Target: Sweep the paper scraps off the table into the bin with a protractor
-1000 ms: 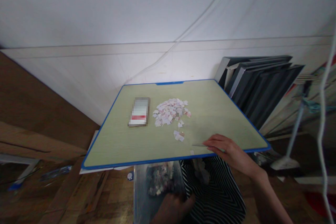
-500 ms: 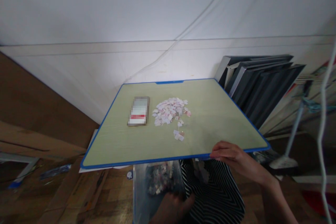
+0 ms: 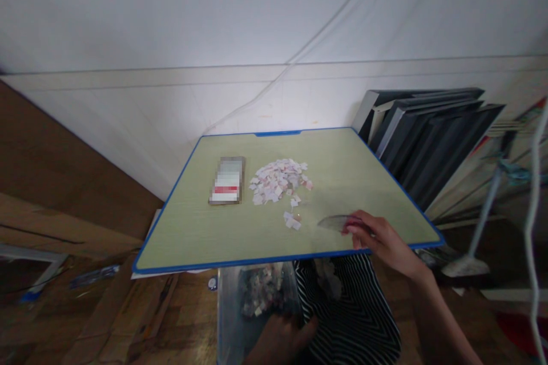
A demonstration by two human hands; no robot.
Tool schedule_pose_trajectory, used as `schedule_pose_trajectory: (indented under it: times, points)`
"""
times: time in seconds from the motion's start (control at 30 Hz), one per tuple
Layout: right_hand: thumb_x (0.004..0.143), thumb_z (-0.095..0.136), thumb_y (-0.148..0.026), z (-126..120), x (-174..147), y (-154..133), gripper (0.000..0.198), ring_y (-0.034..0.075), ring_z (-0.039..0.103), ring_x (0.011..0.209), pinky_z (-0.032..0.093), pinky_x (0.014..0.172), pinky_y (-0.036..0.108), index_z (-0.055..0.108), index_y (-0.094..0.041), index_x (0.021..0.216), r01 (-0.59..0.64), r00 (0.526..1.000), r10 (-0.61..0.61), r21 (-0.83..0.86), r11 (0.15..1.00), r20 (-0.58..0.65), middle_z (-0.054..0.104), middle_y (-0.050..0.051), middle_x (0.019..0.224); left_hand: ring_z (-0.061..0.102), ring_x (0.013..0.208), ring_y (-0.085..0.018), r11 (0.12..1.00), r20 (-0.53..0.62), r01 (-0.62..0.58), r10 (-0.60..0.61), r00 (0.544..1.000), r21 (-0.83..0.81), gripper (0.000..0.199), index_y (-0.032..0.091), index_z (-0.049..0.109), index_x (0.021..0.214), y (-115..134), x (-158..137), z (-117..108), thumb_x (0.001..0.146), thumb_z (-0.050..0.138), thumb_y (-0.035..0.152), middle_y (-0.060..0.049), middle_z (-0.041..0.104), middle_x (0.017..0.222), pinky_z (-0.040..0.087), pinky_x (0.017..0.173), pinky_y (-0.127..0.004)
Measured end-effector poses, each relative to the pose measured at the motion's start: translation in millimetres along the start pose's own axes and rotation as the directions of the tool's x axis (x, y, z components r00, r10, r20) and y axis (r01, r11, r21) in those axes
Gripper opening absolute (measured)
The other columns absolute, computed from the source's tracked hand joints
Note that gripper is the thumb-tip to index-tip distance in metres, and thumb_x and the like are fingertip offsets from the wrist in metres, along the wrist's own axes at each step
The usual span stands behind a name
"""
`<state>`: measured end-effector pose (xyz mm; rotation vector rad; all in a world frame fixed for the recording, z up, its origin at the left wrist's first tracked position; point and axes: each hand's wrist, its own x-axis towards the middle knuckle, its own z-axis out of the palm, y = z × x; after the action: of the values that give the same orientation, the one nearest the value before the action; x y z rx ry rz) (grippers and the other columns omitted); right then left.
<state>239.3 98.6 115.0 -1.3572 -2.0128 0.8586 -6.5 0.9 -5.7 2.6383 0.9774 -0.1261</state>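
My right hand (image 3: 370, 235) is closed around the reddish handle of what looks like a small knife (image 3: 336, 221). Its thin grey blade points left, just above the pale green tabletop (image 3: 184, 236) with a blue rim. Left of the blade tip lie a few loose paper scraps (image 3: 292, 220), and a larger heap of small whitish scraps (image 3: 278, 179) sits behind them. Below the table's front edge, my left hand (image 3: 282, 339) is at a clear plastic bin (image 3: 229, 319) holding a jumble of small pieces (image 3: 263, 291). Shadow hides its fingers.
A phone (image 3: 228, 181) with a blurred screen lies on the table's left side. Dark flat panels (image 3: 423, 137) lean against the wall at right, near a broom (image 3: 471, 256). Striped cloth (image 3: 351, 313) covers my lap. Flattened cardboard (image 3: 111, 308) lies on the floor at left.
My right hand has risen from the table's front edge to just over the top, and the knife now shows in it. The left hand has hardly moved.
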Motion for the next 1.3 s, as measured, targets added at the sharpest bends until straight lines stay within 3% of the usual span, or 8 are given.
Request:
schedule_pose_trajectory:
  times: [0.27, 0.5, 0.8, 1.0, 1.1, 1.23, 1.3]
  points:
    - [0.082, 0.044, -0.034, 31.1, 37.7, 10.0, 0.019, 0.011, 0.05, 0.053, 0.039, 0.049, 0.022, 0.05, -0.017, 0.077, 0.015, 0.982, -0.029, -0.073, 0.997, -0.188, 0.055, 0.001, 0.061, 0.061, 0.064, -0.017, 0.993, 0.012, -0.079, 0.078, 0.997, 0.089, 0.05, 0.023, 0.033, 0.123, -0.5, 1.9, 1.5, 0.079, 0.056, 0.013, -0.002, 0.065, 0.081, 0.047, 0.052, -0.022]
    - [0.083, 0.044, -0.033, 37.2, 34.1, 15.0, 0.021, 0.01, 0.048, 0.05, 0.036, 0.046, 0.02, 0.053, -0.016, 0.073, 0.072, 0.993, -0.082, -0.112, 0.991, -0.087, 0.052, 0.0, 0.06, 0.062, 0.064, -0.017, 0.99, 0.057, -0.108, 0.103, 0.993, 0.095, 0.049, 0.022, 0.032, 0.122, 0.1, 0.4, -8.0, 0.08, 0.057, 0.017, -0.001, 0.065, 0.081, 0.046, 0.049, -0.022]
    - [0.082, 0.046, -0.031, 33.2, 20.6, 22.2, 0.019, 0.011, 0.052, 0.051, 0.039, 0.047, 0.021, 0.055, -0.016, 0.078, 0.043, 0.982, -0.063, -0.111, 0.993, -0.18, 0.058, 0.002, 0.062, 0.061, 0.059, -0.016, 0.984, -0.008, -0.118, 0.121, 0.993, 0.134, 0.05, 0.024, 0.033, 0.121, -2.6, 0.6, 1.5, 0.079, 0.059, 0.019, 0.001, 0.064, 0.075, 0.044, 0.045, -0.021]
    - [0.083, 0.046, -0.031, 35.6, 21.8, 23.5, 0.019, 0.012, 0.057, 0.056, 0.042, 0.05, 0.021, 0.056, -0.015, 0.078, 0.07, 0.988, -0.084, -0.113, 0.991, -0.129, 0.061, 0.003, 0.064, 0.062, 0.063, -0.017, 0.988, 0.023, -0.112, 0.11, 0.994, 0.108, 0.047, 0.023, 0.034, 0.121, -2.8, 1.2, 2.1, 0.08, 0.057, 0.021, -0.001, 0.065, 0.081, 0.046, 0.048, -0.022]
    - [0.084, 0.044, -0.032, 35.6, 20.0, 22.1, 0.021, 0.012, 0.057, 0.055, 0.043, 0.052, 0.022, 0.056, -0.015, 0.08, 0.032, 0.981, -0.061, -0.159, 0.987, -0.186, 0.061, 0.003, 0.064, 0.062, 0.065, -0.018, 0.989, 0.002, -0.11, 0.11, 0.994, 0.1, 0.049, 0.023, 0.033, 0.123, -3.2, 0.6, 6.6, 0.08, 0.057, 0.022, -0.001, 0.065, 0.083, 0.047, 0.05, -0.023]
    - [0.084, 0.044, -0.032, 32.1, 15.6, 18.1, 0.02, 0.012, 0.057, 0.053, 0.041, 0.05, 0.021, 0.055, -0.016, 0.08, 0.035, 0.992, -0.054, -0.166, 0.985, -0.112, 0.062, 0.002, 0.064, 0.061, 0.06, -0.017, 0.988, -0.025, -0.107, 0.11, 0.994, 0.111, 0.048, 0.025, 0.035, 0.121, -4.1, 0.2, 11.6, 0.079, 0.059, 0.023, 0.0, 0.065, 0.078, 0.045, 0.046, -0.022]
    - [0.084, 0.044, -0.032, 29.3, 14.7, 17.2, 0.019, 0.012, 0.057, 0.053, 0.041, 0.05, 0.021, 0.054, -0.016, 0.08, 0.02, 0.989, -0.046, -0.183, 0.983, -0.14, 0.062, 0.002, 0.064, 0.061, 0.057, -0.017, 0.985, -0.046, -0.11, 0.117, 0.992, 0.136, 0.048, 0.025, 0.036, 0.12, -4.3, 0.3, 11.5, 0.079, 0.059, 0.023, 0.001, 0.064, 0.075, 0.044, 0.044, -0.022]
